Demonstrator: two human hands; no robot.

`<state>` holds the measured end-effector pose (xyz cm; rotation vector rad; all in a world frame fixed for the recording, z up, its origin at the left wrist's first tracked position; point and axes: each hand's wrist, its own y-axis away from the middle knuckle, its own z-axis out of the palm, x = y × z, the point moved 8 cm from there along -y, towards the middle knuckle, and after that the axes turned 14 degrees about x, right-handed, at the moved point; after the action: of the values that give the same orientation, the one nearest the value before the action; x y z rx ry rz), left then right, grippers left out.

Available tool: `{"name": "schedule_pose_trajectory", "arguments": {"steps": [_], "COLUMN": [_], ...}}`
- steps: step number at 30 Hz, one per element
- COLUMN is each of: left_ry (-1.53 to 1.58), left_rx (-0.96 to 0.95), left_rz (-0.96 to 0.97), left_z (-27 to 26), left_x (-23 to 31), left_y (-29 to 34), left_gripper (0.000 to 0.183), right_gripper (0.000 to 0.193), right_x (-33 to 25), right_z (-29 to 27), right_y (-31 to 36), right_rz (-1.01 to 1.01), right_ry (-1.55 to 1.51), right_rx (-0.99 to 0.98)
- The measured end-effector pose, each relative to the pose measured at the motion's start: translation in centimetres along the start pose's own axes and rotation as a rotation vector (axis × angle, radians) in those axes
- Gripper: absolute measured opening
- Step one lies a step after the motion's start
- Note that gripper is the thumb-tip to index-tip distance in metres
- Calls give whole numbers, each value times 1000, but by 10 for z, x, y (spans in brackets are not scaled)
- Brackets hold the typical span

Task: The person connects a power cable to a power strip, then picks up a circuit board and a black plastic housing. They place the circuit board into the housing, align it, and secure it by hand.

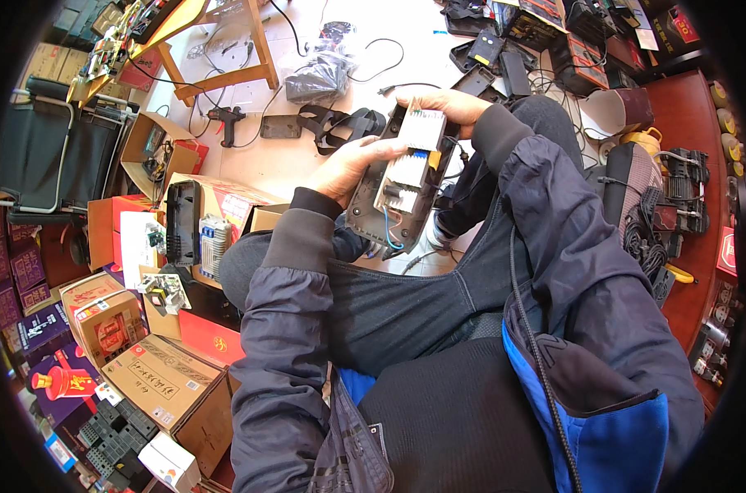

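Dark grey plastic, the opened device casing (393, 189) slants over the knees, its long axis running from lower left up to upper right. The left hand (350, 167) clasps its left edge at mid-length, fingers curled round it. The right hand (443, 105) grips the far top end, equally close.

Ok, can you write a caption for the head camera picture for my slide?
Left hand and right hand hold an opened dark plastic casing with white parts inside, above a floor strewn with cardboard boxes.

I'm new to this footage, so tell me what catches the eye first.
At centre, the left hand and right hand hold an opened dark device casing with white circuit boards and a blue wire inside. Cardboard boxes crowd the lower left, and a glue gun lies on the pale floor behind.
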<state>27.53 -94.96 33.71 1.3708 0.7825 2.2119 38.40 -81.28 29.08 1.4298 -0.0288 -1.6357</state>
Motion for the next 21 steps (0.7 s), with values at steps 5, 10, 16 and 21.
{"name": "schedule_pose_trajectory", "arguments": {"steps": [5,10,16,21], "left_ry": [274,238,282,300], "left_rx": [6,105,109,148], "left_rz": [3,158,118,172], "left_z": [2,-1,5,2], "left_x": [1,6,-4,-12], "left_y": [-4,-1,3,1], "left_gripper": [41,43,50,52], "right_gripper": [33,30,27,32], "right_x": [-21,-35,-40,-44], "right_z": [3,-5,-1,6], "right_y": [3,4,9,10], "right_rz": [19,-20,-55,-93], "right_ry": [-91,-87,-145,-104], "right_rx": [11,75,6,-11]}}
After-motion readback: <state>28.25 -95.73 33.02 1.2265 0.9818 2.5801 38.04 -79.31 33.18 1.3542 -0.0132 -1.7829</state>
